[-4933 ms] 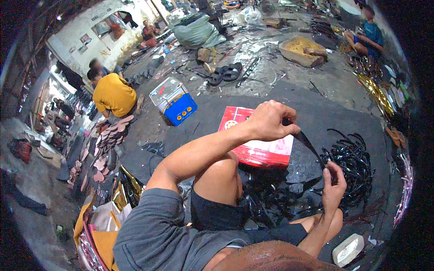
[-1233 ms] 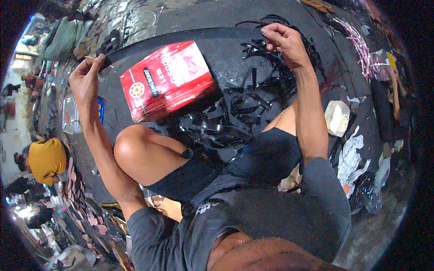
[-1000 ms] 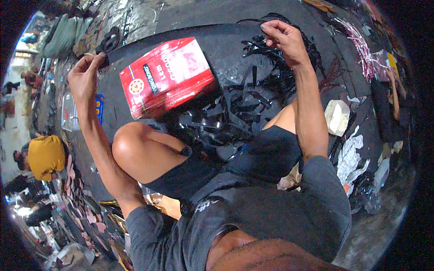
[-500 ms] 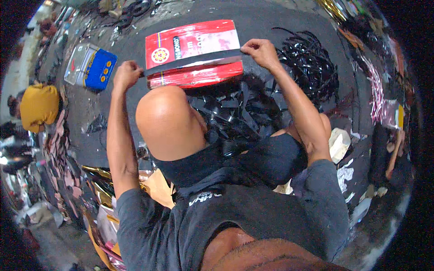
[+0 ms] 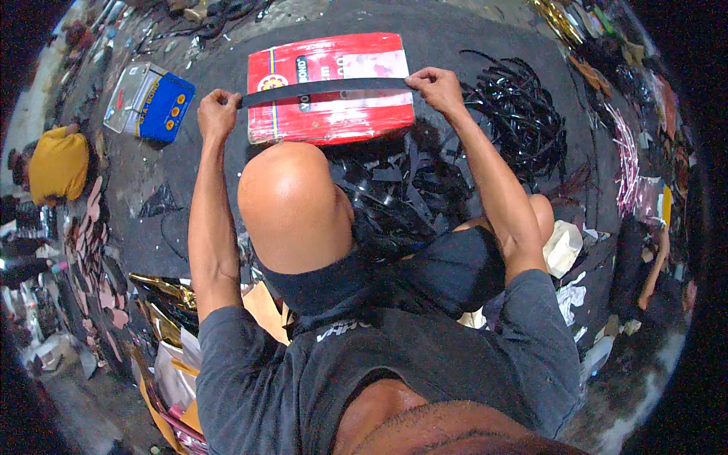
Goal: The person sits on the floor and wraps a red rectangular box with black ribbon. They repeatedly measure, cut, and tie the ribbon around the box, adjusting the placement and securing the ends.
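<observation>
A flat black strip (image 5: pixel 326 88) is stretched crosswise over a red and white box (image 5: pixel 334 125), bowing slightly toward the far side. My left hand (image 5: pixel 218 112) pinches its left end just beyond the box's left edge. At the other end, the fingers of my right hand (image 5: pixel 437 89) are closed on the strip near the box's right edge. Whether the strip touches the box top or hovers over it, I cannot tell. On the near side of the box, black scraps (image 5: pixel 394 186) lie between my legs, partly hidden by my raised left knee.
A blue and clear container (image 5: pixel 163 106) stands left of the box. A tangled heap of black strips (image 5: pixel 523 114) lies to the right. Farther left sits a person in yellow (image 5: pixel 59 163). Pink scraps (image 5: pixel 87 243) and pink strands (image 5: pixel 627 155) edge the dark floor.
Both hands have shifted the strip away from me, from the box's near edge to across its middle. More of the box's near part now shows below the strip.
</observation>
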`<act>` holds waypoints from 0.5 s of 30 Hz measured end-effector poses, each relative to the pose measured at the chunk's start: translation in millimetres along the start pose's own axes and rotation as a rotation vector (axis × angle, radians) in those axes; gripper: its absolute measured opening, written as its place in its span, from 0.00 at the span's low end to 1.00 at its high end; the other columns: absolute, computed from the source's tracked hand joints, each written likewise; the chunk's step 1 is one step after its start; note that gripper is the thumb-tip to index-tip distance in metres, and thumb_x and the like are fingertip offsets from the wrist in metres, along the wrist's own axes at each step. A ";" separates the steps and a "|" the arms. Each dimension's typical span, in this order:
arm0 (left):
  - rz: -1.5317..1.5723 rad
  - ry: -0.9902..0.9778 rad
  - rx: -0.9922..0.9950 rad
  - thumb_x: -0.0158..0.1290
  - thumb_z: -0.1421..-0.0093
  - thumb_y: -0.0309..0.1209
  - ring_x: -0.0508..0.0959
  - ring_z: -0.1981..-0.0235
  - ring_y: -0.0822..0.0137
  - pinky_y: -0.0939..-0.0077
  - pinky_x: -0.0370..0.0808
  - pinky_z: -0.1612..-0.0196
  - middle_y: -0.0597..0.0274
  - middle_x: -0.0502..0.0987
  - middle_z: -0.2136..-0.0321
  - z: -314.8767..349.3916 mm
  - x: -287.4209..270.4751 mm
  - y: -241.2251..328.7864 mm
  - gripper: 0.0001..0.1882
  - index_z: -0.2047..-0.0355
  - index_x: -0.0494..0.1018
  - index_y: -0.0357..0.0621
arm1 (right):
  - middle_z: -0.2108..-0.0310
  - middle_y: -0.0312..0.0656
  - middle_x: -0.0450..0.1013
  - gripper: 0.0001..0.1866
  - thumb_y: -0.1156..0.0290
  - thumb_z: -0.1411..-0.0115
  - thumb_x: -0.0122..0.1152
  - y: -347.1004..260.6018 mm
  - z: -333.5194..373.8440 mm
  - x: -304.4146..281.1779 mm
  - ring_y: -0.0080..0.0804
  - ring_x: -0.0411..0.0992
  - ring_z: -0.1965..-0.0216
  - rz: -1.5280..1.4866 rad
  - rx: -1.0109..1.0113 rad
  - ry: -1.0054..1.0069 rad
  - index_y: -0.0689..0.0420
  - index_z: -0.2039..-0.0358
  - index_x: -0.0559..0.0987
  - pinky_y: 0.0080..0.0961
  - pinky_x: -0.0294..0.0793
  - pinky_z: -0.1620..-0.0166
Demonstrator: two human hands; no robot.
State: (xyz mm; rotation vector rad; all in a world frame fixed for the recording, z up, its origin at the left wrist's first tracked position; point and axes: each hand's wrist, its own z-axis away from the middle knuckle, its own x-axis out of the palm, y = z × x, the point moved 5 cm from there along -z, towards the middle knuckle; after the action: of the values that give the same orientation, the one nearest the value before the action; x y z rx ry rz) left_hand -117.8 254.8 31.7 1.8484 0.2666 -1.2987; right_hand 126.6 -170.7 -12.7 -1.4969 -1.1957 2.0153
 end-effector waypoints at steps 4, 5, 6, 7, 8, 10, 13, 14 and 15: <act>-0.309 0.165 0.222 0.62 0.45 0.43 0.81 0.57 0.53 0.59 0.77 0.55 0.50 0.82 0.59 -1.8 -14.5 21.5 0.17 0.62 0.83 0.45 | 0.70 0.38 0.80 0.18 0.58 0.46 0.73 -40.1 15.3 -3.4 0.23 0.75 0.68 0.199 -0.215 0.036 0.58 0.61 0.84 0.24 0.75 0.63; -0.274 0.249 0.311 0.62 0.45 0.43 0.81 0.56 0.54 0.60 0.77 0.55 0.51 0.82 0.58 1.7 -23.3 35.4 0.17 0.60 0.83 0.46 | 0.65 0.40 0.80 0.21 0.58 0.46 0.73 -51.9 20.5 -10.8 0.25 0.76 0.64 0.338 -0.228 0.053 0.57 0.55 0.82 0.24 0.76 0.60; -0.237 0.335 0.401 0.63 0.45 0.43 0.81 0.56 0.56 0.61 0.77 0.55 0.53 0.81 0.58 5.0 -33.1 49.6 0.18 0.59 0.83 0.47 | 0.63 0.43 0.80 0.24 0.54 0.46 0.72 -64.9 24.4 -24.2 0.30 0.78 0.62 0.237 -0.279 0.044 0.57 0.55 0.82 0.28 0.77 0.57; 0.088 0.303 0.387 0.64 0.45 0.41 0.81 0.58 0.61 0.65 0.77 0.55 0.56 0.82 0.59 10.4 -47.7 71.8 0.17 0.57 0.82 0.47 | 0.61 0.45 0.81 0.26 0.50 0.47 0.71 -78.9 30.5 -46.4 0.36 0.79 0.60 0.144 -0.323 0.042 0.56 0.54 0.83 0.33 0.78 0.54; 0.406 0.272 0.363 0.65 0.45 0.38 0.81 0.59 0.66 0.69 0.77 0.56 0.59 0.82 0.60 20.8 -72.1 97.4 0.17 0.56 0.82 0.47 | 0.62 0.42 0.81 0.23 0.54 0.44 0.71 -111.5 48.9 -72.1 0.31 0.79 0.61 0.035 -0.383 0.025 0.56 0.54 0.82 0.29 0.78 0.54; 0.588 0.416 0.538 0.65 0.43 0.28 0.80 0.60 0.73 0.77 0.78 0.58 0.63 0.83 0.61 65.0 -141.8 150.8 0.14 0.55 0.81 0.44 | 0.64 0.37 0.81 0.17 0.65 0.42 0.71 -186.5 106.4 -129.4 0.25 0.78 0.62 -0.061 -0.489 0.208 0.53 0.53 0.83 0.24 0.77 0.55; 0.706 0.697 0.803 0.61 0.42 0.24 0.81 0.57 0.62 0.70 0.80 0.52 0.50 0.81 0.56 144.0 -237.4 183.1 0.20 0.50 0.75 0.30 | 0.57 0.46 0.78 0.13 0.73 0.40 0.62 -254.9 199.9 -201.5 0.33 0.78 0.59 0.034 -0.757 0.597 0.61 0.54 0.79 0.26 0.78 0.55; 0.719 0.747 0.881 0.61 0.42 0.24 0.81 0.57 0.62 0.69 0.79 0.52 0.50 0.81 0.56 164.3 -251.6 192.6 0.20 0.50 0.74 0.30 | 0.56 0.49 0.77 0.15 0.70 0.40 0.60 -264.6 231.2 -225.9 0.35 0.78 0.59 0.006 -0.851 0.569 0.61 0.53 0.75 0.29 0.79 0.57; 0.686 0.780 0.948 0.60 0.42 0.24 0.81 0.57 0.62 0.69 0.79 0.52 0.50 0.81 0.56 185.1 -262.4 195.5 0.20 0.50 0.74 0.30 | 0.54 0.52 0.76 0.18 0.67 0.40 0.59 -268.1 250.4 -244.3 0.37 0.78 0.60 -0.058 -0.942 0.403 0.62 0.52 0.70 0.32 0.81 0.59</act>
State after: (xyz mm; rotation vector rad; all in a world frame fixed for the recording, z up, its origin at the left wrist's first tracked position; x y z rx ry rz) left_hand -242.5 70.7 334.8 2.8131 -0.6612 -0.1301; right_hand -60.5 -291.2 367.7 -2.0736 -2.0793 1.0043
